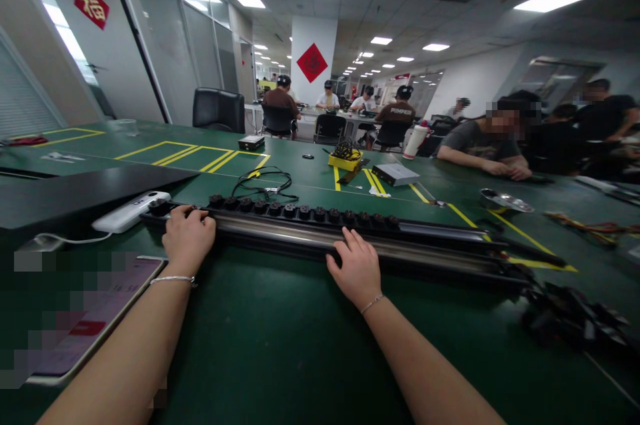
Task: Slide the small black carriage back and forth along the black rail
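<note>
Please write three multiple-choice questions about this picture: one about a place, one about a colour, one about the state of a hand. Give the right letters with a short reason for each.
1. Where does the left hand rest?
A. on the left end of the long black rail
B. on the white bottle
C. on the phone

2. What colour is the small tray holding cables?
A. red
B. yellow
C. blue

3. How is the right hand?
A. closed in a fist in the air
B. lying flat, fingers spread, on the rail
C. holding a cup

Answers: 1 A, its fingers curl over the rail's left end. 2 B, the tray is plainly yellow. 3 B, the palm faces down on the rail.
</note>
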The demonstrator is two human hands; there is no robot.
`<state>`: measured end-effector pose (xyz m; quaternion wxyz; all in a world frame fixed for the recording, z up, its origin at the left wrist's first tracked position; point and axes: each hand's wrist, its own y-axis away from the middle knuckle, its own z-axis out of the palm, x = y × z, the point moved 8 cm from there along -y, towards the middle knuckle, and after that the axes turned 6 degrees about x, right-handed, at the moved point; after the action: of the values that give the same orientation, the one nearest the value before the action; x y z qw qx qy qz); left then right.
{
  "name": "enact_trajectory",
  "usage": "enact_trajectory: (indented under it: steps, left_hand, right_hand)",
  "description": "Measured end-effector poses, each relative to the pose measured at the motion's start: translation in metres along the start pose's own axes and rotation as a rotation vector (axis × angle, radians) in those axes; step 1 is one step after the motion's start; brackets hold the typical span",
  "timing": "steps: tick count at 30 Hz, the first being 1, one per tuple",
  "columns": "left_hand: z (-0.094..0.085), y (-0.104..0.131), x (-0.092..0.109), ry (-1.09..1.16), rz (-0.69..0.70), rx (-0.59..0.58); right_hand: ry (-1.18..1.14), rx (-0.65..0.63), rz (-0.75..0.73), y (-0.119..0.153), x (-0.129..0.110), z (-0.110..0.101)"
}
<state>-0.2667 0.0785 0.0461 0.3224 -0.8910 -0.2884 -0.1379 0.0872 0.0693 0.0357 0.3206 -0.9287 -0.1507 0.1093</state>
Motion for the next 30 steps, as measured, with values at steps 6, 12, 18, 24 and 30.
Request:
enact_trajectory:
  steps: [6,12,18,24,30]
  left_hand:
    - [0.0,-0.001,-0.001,-0.011,-0.001,0.0]
    - [-0.003,-0.001,0.001,-0.015,-0.003,-0.021]
    - [-0.004,-0.004,-0.002,0.04,-0.01,0.02]
    - [-0.005,-0.007,-0.015,0.144,-0.1,0.144]
    - [0.004,-0.008,-0.022,0.122,-0.12,0.093]
  right_hand:
    - [0.004,0.003,0.0,0.0,0.0,0.0]
    - [0.005,0.001,-0.001,0.0,0.0,0.0]
    - [0.003,0.003,-0.006,0.0,0.0,-0.001]
    - [-0.007,0.013,-0.009,0.0,0.0,-0.001]
    - [0.005,-0.007,-0.002,0.0,0.0,0.0]
